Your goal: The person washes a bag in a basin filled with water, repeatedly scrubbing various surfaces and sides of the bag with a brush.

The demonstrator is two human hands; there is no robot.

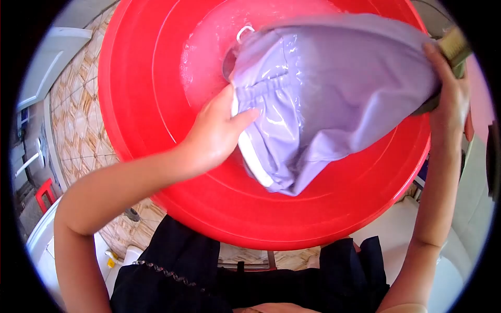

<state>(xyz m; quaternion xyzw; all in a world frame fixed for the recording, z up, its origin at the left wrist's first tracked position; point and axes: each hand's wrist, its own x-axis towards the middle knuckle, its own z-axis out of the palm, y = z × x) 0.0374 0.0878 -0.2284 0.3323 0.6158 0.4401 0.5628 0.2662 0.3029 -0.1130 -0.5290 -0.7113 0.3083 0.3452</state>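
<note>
A wet lavender fabric piece (pixel 360 83), bag-like, is stretched between my two hands above a red basin. It has a glossy gathered section and a white edge on its left end; its exact kind is unclear. My left hand (pixel 216 130) is closed on that white-edged end, thumb on top. At the other end, my right hand (pixel 451 99) grips the fabric, with most of its fingers hidden behind. Beside the right hand is a beige, bristle-like block (pixel 455 46) with olive-green parts, perhaps a brush. A white loop (pixel 244 34) shows by the fabric's upper left corner.
The large red basin (pixel 141 104) holds foamy water (pixel 203 65) and stands in front of my lap. Patterned floor tiles (pixel 78 125) lie to the left. A red plastic object (pixel 46 194) and a white door-like panel (pixel 57 60) are at the far left.
</note>
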